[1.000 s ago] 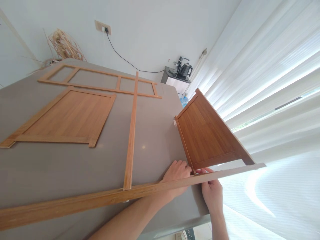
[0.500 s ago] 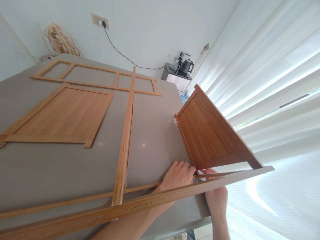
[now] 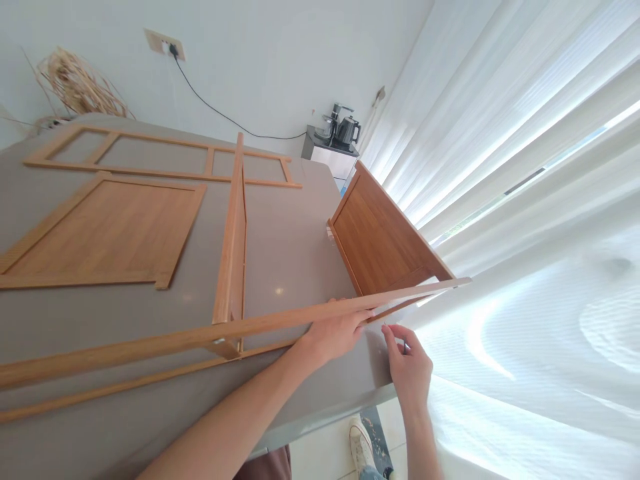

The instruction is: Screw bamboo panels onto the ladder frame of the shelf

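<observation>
A wooden frame stands on its edge on the grey table, with a long front rail [image 3: 165, 343], a middle divider panel [image 3: 235, 233] and an end panel [image 3: 383, 237] at right. My left hand [image 3: 333, 337] reaches behind the front rail and is closed around the frame's lower corner by the end panel; its fingertips are partly hidden. To the right, apart from the frame, my right hand [image 3: 411, 360] pinches thumb and forefinger together. Something small and dark shows between its curled fingers, too small to name.
A loose wooden panel [image 3: 115, 230] and a slatted ladder-like frame [image 3: 155, 155] lie on the grey table [image 3: 285, 253]. A kettle [image 3: 346, 131] stands on a small cabinet behind. White curtains [image 3: 500, 133] hang at right. Dried stalks [image 3: 77, 83] are at the back left.
My right hand has come out from behind the front rail toward me, its thumb and forefinger now pinched. The front rail sits higher in view, over my left wrist. The camera view has shifted right.
</observation>
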### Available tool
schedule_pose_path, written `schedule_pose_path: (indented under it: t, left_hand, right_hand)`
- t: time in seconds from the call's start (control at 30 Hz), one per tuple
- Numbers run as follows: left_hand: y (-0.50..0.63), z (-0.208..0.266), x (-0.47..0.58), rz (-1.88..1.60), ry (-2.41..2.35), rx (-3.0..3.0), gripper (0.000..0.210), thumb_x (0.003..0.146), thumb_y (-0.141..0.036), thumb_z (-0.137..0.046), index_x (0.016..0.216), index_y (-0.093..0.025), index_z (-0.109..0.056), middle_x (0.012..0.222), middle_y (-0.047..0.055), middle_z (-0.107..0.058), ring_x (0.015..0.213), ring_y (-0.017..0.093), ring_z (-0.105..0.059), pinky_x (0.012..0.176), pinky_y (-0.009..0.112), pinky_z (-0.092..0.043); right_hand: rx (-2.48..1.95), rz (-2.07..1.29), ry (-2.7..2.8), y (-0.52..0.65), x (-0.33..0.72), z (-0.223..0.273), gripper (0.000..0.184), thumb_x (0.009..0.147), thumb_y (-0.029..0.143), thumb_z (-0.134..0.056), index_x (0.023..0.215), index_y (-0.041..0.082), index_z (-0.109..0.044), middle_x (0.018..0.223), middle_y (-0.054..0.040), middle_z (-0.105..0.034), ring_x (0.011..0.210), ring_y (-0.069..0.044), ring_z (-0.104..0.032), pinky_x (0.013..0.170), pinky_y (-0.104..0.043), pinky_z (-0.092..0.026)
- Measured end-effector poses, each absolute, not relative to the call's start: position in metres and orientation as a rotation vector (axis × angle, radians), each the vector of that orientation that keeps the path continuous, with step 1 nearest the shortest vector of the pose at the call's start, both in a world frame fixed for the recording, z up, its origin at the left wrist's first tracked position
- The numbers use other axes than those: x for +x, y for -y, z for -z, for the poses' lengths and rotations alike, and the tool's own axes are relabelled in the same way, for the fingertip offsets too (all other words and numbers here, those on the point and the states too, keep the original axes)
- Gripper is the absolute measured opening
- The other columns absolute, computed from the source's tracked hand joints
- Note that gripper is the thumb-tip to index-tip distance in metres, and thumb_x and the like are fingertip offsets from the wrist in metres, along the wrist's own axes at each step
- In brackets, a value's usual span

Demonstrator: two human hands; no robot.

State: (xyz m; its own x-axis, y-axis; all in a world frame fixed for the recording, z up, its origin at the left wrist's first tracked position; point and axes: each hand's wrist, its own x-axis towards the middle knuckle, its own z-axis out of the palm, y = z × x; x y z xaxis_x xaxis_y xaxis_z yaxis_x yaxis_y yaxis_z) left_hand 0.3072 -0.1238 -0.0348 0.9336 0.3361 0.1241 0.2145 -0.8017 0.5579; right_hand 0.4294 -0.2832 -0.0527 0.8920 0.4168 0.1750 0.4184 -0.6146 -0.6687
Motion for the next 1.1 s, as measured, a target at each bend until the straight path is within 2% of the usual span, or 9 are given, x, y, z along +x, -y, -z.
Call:
schedule_pose_path:
  t: [0.1,0.23,0.53,0.7,0.87,1.0,1.1]
  left_hand:
    - [0.123,0.035,0.307,-0.329,-0.365,2.554,0.04,0.098,-0.028,-0.047,0.136,-0.03,-0.06,0.108,0.006,-0.068,0.103,0.023,-0.063,0.089,0.035,-0.048]
    - [0.124,0.038,0.307,-0.364,-0.34,2.615,0.039,0.098,-0.026,-0.047,0.135,-0.028,-0.06,0.102,0.006,-0.066,0.103,0.023,-0.062,0.093,0.037,-0.047]
    - [0.125,0.043,0.306,-0.42,-0.32,2.581,0.032,0.097,-0.027,-0.051,0.129,-0.027,-0.059,0.115,0.006,-0.062,0.111,0.021,-0.059,0.098,0.036,-0.045]
    - [0.126,0.043,0.306,-0.426,-0.321,2.589,0.035,0.098,-0.027,-0.05,0.132,-0.027,-0.057,0.122,0.006,-0.062,0.116,0.022,-0.057,0.102,0.039,-0.044]
    - [0.128,0.04,0.305,-0.44,-0.339,2.585,0.034,0.097,-0.024,-0.05,0.13,-0.027,-0.058,0.125,0.006,-0.063,0.116,0.023,-0.059,0.099,0.038,-0.047]
    - [0.128,0.041,0.306,-0.44,-0.352,2.572,0.037,0.096,-0.023,-0.05,0.132,-0.028,-0.058,0.134,0.005,-0.061,0.117,0.023,-0.06,0.096,0.038,-0.05]
    - [0.129,0.042,0.305,-0.42,-0.366,2.55,0.039,0.097,-0.024,-0.049,0.135,-0.03,-0.056,0.132,0.005,-0.063,0.113,0.023,-0.062,0.094,0.038,-0.05]
  right_hand:
    - [-2.335,0.0,0.766,0.285,0.425,0.055,0.051,0.086,0.069,-0.053,0.09,0.022,-0.073,0.077,-0.0027,-0.073,0.05,-0.012,-0.049,0.058,-0.027,-0.041]
    - [-2.386,0.045,0.86,0.284,0.422,0.06,0.047,0.091,0.063,-0.047,0.096,0.024,-0.072,0.082,-0.0012,-0.074,0.051,-0.012,-0.046,0.061,-0.027,-0.04]
    - [-2.442,0.124,0.955,0.285,0.419,0.059,0.05,0.096,0.058,-0.037,0.102,0.025,-0.074,0.09,-0.0043,-0.076,0.064,-0.018,-0.061,0.067,-0.03,-0.042]
    - [-2.487,0.164,0.941,0.282,0.417,0.064,0.051,0.097,0.06,-0.035,0.106,0.027,-0.073,0.096,-0.0026,-0.077,0.072,-0.02,-0.067,0.065,-0.029,-0.042]
    - [-2.508,0.189,0.95,0.279,0.417,0.066,0.051,0.096,0.062,-0.037,0.106,0.028,-0.074,0.094,-0.0023,-0.077,0.072,-0.02,-0.069,0.063,-0.029,-0.042]
    - [-2.453,0.233,1.008,0.279,0.418,0.067,0.05,0.098,0.059,-0.038,0.108,0.027,-0.074,0.105,-0.0039,-0.076,0.081,-0.02,-0.069,0.067,-0.028,-0.044]
    - [-2.385,0.258,1.023,0.279,0.419,0.069,0.047,0.098,0.058,-0.041,0.105,0.026,-0.075,0.11,-0.0046,-0.074,0.087,-0.019,-0.068,0.073,-0.028,-0.045]
